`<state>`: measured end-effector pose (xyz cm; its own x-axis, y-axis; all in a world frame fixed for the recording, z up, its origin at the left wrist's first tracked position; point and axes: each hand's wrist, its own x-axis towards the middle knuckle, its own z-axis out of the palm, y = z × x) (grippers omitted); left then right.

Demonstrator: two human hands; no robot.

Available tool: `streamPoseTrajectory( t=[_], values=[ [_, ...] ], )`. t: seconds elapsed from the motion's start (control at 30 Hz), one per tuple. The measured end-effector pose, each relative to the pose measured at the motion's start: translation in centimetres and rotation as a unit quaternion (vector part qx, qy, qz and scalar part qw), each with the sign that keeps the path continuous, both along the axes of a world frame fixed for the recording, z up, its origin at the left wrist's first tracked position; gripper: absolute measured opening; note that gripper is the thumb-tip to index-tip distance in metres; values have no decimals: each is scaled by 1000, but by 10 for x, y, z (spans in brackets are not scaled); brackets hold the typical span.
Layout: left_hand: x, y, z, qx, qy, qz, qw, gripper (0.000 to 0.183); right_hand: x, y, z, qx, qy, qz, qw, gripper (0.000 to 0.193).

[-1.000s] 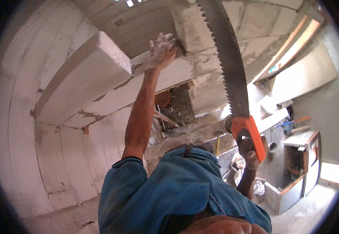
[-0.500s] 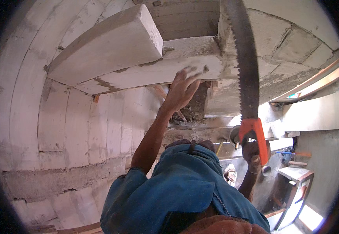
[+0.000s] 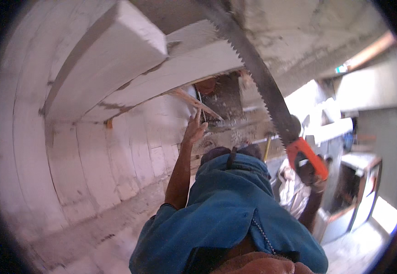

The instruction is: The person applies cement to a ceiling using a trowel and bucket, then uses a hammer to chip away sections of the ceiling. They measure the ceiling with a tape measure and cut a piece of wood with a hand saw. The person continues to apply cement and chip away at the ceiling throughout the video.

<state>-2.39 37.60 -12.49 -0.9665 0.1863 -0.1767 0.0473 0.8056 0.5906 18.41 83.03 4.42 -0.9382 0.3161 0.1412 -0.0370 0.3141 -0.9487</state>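
My right hand point(image 3: 316, 181) is wrapped round the orange handle of a handsaw point(image 3: 263, 82). The long toothed blade points up and to the left, passing in front of the block wall. My left hand point(image 3: 195, 129) is empty, with its fingers stretched upward and apart. It is near a thin wooden strip point(image 3: 203, 106) below the block ledge; whether it touches the strip I cannot tell. A large pale block point(image 3: 105, 59) lies on the ledge point(image 3: 189, 61) at upper left, its cut end facing right.
A pale block wall point(image 3: 89, 160) runs down the left side. More mortared blocks point(image 3: 299, 36) stand at upper right, behind the blade. Toward the right are a wooden stand point(image 3: 358, 160) and a crumpled pale sack point(image 3: 292, 182). Rubble-strewn ground point(image 3: 226, 98) shows below the ledge.
My left hand has dropped from the face of the ledge to below it. The saw has swung to a leftward tilt, with my right hand moving slightly right. The whole view has shifted.
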Motion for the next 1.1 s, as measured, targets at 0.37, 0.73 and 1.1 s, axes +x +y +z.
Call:
streamPoseTrajectory(
  t=[0.37,0.73,1.1],
  values=[
    [82,-180,-149,-169,-389,-132,896,61,169,47,84,10,-247,127,961,53],
    [23,-160,-91,-64,-444,-63,892,56,93,-88,-237,-46,-530,-17,846,64],
    [143,-201,-84,-199,-499,156,829,49,130,-96,-719,164,-474,16,865,62]
  ],
)
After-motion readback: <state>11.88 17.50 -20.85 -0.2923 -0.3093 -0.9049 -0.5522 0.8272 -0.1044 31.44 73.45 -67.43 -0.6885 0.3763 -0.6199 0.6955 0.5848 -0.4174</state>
